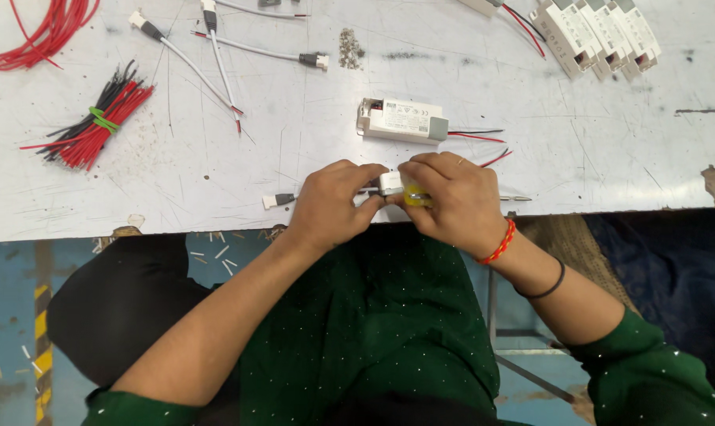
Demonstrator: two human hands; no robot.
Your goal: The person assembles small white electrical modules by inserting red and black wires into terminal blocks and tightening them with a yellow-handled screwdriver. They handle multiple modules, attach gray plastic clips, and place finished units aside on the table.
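My left hand [332, 203] pinches a small white connector block [390, 183] at the near edge of the white table [310, 150]. A white cable with a grey plug [279, 200] trails out to the left of that hand. My right hand [452, 197] is closed on a yellow-handled screwdriver [417, 196], pressed against the connector; its metal shaft [515, 198] sticks out to the right. Just beyond the hands lies a white rectangular driver box [402, 120] with red and black leads [476, 135].
A tied bundle of red and black wires [97, 118] lies at the left, loose red wires [46, 31] at the far left corner. White cables with plugs [215, 55] lie at the back. Several white driver boxes [598, 31] stand at the far right.
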